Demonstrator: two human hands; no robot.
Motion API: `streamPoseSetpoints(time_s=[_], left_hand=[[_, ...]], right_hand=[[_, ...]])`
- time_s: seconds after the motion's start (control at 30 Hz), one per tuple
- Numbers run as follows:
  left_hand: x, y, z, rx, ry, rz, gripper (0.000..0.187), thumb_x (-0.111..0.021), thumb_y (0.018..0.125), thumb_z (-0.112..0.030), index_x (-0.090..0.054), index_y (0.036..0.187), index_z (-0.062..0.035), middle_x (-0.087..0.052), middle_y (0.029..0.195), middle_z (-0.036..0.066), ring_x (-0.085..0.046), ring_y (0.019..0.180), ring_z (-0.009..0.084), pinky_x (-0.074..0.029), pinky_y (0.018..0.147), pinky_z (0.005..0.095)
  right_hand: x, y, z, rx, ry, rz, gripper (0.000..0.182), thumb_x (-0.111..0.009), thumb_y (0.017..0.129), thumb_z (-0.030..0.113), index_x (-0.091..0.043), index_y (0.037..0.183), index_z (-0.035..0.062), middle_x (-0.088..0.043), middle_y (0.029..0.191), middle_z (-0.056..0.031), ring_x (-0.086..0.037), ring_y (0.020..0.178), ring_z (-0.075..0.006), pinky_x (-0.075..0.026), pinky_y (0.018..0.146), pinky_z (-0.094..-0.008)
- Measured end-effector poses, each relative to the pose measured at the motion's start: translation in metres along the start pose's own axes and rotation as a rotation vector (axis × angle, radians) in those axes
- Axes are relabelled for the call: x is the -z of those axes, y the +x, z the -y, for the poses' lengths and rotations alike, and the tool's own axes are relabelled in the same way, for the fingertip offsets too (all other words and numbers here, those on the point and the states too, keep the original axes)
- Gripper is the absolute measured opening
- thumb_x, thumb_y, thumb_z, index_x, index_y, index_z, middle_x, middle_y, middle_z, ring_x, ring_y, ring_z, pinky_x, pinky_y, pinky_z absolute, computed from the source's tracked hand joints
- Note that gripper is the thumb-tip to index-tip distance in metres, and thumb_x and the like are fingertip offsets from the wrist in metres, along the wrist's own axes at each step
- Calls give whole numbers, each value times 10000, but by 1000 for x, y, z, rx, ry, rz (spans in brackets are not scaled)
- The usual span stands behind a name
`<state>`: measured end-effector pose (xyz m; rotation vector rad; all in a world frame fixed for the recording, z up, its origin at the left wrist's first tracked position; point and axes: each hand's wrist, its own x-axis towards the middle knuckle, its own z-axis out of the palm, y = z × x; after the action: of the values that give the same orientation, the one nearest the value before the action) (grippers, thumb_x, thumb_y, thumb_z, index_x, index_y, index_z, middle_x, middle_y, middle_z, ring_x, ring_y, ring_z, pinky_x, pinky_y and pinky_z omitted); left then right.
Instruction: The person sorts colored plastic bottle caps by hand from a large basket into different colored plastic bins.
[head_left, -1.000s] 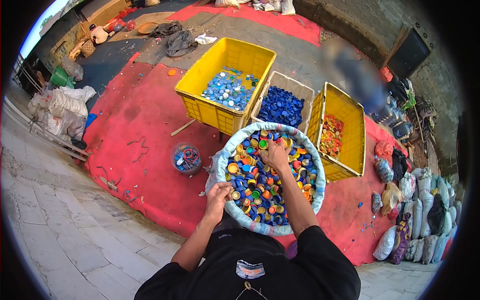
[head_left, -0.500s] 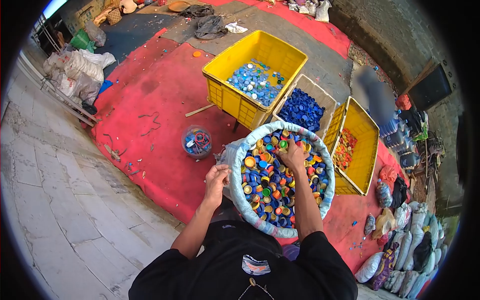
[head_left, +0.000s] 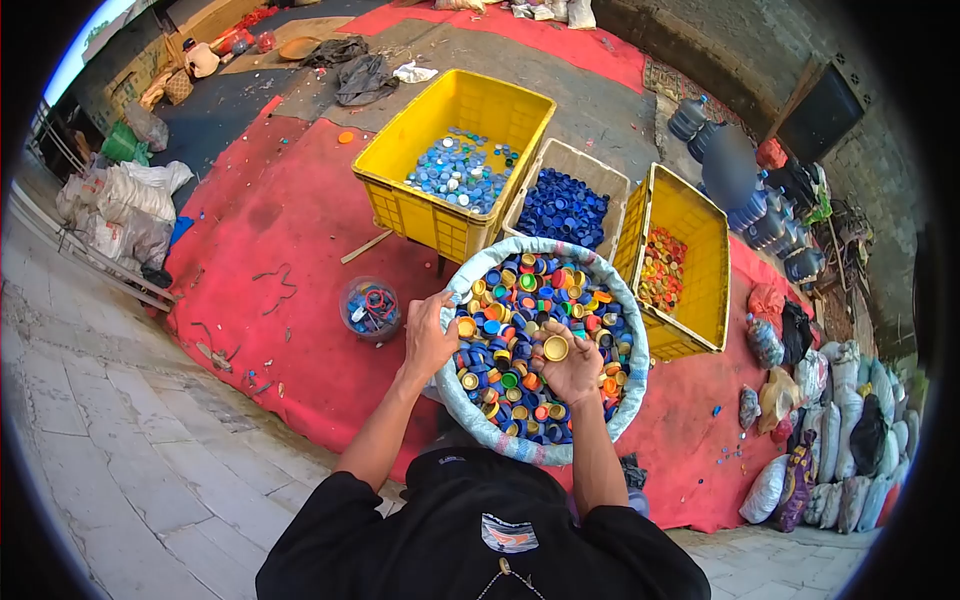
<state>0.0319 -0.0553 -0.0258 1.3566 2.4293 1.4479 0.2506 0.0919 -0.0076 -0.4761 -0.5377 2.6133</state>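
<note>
1. Yellow cap (head_left: 555,348): round, so no long axis to speak of; open side up. It lies in the right hand (head_left: 572,368), over the near middle of the sack of mixed caps (head_left: 618,400).
2. Right hand: palm up, fingers curled loosely around the yellow cap, cradling rather than pinching it. It is the hand on the cap; the left is off to the side.
3. Left hand (head_left: 430,335): closed on the sack's rolled rim at its left edge, gripping the woven cloth. It holds no cap.
4. Receptacles beyond the sack, away from the person: large yellow crate (head_left: 400,200) with light blue caps, ahead and left; pale crate (head_left: 580,165) of dark blue caps, straight ahead; second yellow crate (head_left: 700,300) with orange and yellow caps, ahead and right, nearest the right hand.
5. Clear tub (head_left: 370,310): on the red mat (head_left: 290,220), just left of the left hand.
</note>
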Motion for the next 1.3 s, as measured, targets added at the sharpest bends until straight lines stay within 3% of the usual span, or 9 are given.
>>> streamPoseSetpoints(time_s=[0.27, 0.37, 0.77, 0.87, 1.0, 1.07, 1.17, 1.27, 1.3], left_hand=[[-31, 66, 17, -366, 370, 361, 656, -721, 700, -56, -502, 1318, -43, -641, 1098, 88, -503, 985, 280, -389, 852, 406], [-38, 74, 12, -398, 384, 427, 659, -636, 699, -31, -487, 1341, -45, -658, 1018, 85, -508, 946, 280, -390, 827, 403], [-57, 73, 26, -326, 308, 428, 626, -665, 729, -50, -486, 1327, -12, -654, 1024, 139, -546, 950, 323, -408, 836, 443], [-55, 66, 33, -211, 70, 373, 513, -674, 788, -81, -531, 1277, -18, -647, 1045, 94, -595, 886, 259, -468, 787, 387], [-22, 49, -3, 617, -1112, 378, 342, -605, 852, -98, -567, 1174, 8, -619, 986, 59, -603, 869, 156, -500, 781, 307], [-4, 34, -8, 781, -1509, 316, 252, -578, 884, -113, -587, 1103, 13, -627, 989, 78, -596, 833, 156, -501, 770, 295], [10, 15, -7, 945, -1698, 238, 242, -574, 896, -146, -590, 1084, 5, -627, 936, 78, -595, 814, 159, -504, 761, 309], [18, -14, 2, 1045, -1706, 202, 188, -587, 910, -166, -602, 1008, -7, -634, 879, 79, -610, 787, 178, -521, 725, 313], [22, -19, -1, 1069, -1713, 192, 160, -592, 908, -154, -609, 985, -15, -633, 864, 70, -610, 774, 174, -521, 713, 305]], right_hand=[[25, -56, -46, 33, 281, -7, 316, -633, 770, 362, -598, 939, 97, -587, 1072, -136, -555, 972, -278, -466, 827, -400], [21, -70, -52, 49, 318, -35, 268, -633, 781, 343, -581, 886, 102, -592, 1036, -135, -567, 951, -283, -466, 829, -410], [25, -81, -62, 81, 219, -105, 274, -597, 848, 370, -546, 834, 101, -596, 989, -115, -570, 935, -259, -468, 812, -389], [10, -69, -55, 78, 17, -218, 254, -605, 890, 328, -534, 783, 109, -605, 871, -66, -577, 832, -204, -461, 724, -350], [17, -33, -51, 105, -518, -336, 219, -706, 865, 205, -540, 786, 87, -560, 733, 1, -519, 636, -90, -419, 604, -235], [5, -11, -47, 183, -864, -369, 230, -754, 836, 190, -553, 858, 79, -529, 733, 39, -475, 572, -50, -392, 520, -208], [8, 23, -39, 342, -1441, -326, 324, -705, 792, 111, -563, 1065, 10, -675, 922, -130, -651, 819, -256, -505, 716, -348], [-7, 52, -28, 518, -1789, -173, 489, -598, 780, 72, -481, 1253, 43, -627, 1116, -229, -619, 938, -430, -509, 801, -490], [-7, 59, -27, 480, -1855, -167, 504, -591, 771, 64, -477, 1261, 41, -624, 1123, -230, -622, 934, -429, -511, 794, -493]])
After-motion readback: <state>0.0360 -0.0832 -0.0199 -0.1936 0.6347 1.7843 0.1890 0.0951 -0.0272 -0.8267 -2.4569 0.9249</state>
